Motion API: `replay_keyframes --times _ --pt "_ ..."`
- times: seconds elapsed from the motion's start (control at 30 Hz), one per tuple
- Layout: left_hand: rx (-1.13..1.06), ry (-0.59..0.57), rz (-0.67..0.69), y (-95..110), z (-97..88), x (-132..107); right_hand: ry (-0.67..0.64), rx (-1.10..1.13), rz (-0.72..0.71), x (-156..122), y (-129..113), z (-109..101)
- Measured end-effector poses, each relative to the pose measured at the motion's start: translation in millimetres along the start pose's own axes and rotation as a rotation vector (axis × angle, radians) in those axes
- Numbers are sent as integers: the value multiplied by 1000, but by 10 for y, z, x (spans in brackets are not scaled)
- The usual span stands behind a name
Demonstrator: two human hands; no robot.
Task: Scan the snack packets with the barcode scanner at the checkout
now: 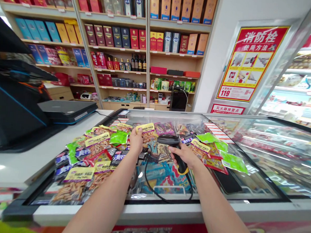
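My left hand pinches the edge of a snack packet with a yellow top, lifted above the freezer's glass lid. My right hand is wrapped round the handle of a black barcode scanner with yellow trim, its head turned left toward that packet. A black cable loops from the scanner over the glass. To the left spreads a heap of snack packets in yellow, purple, red and green. On the right lies a smaller group with green packets and yellow-topped ones.
A dark phone lies on the glass lid right of my right hand. At the left, a black checkout machine and a flat scale stand on a white counter. Shelves of boxes line the back wall.
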State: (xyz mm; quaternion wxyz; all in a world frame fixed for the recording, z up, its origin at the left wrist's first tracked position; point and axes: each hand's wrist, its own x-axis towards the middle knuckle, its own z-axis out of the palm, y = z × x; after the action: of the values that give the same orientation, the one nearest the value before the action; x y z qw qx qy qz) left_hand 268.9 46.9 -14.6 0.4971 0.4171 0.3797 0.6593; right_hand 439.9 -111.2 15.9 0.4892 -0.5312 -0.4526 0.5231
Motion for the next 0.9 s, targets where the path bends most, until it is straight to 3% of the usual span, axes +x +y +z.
replay_keyframes --times 0.17,0.33,0.53,0.63,0.77,0.9 --pt "-86 -123 -322 -34 233 -139 93 51 -42 -115 -91 -154" --pt "-175 -183 -446 -73 748 -299 235 125 -97 -363 -100 -526" --pt "-166 -253 -452 -297 1695 -678 412 228 -134 -666 -72 -907" --pt "-114 -325 -451 -455 2083 -878 473 264 -137 -771 -52 -1029" --pt "-36 -340 -373 -634 2419 -1048 562 302 -139 -851 -29 -1110" --pt "148 -356 -270 -735 2566 -1096 591 326 -125 -857 19 -1128"
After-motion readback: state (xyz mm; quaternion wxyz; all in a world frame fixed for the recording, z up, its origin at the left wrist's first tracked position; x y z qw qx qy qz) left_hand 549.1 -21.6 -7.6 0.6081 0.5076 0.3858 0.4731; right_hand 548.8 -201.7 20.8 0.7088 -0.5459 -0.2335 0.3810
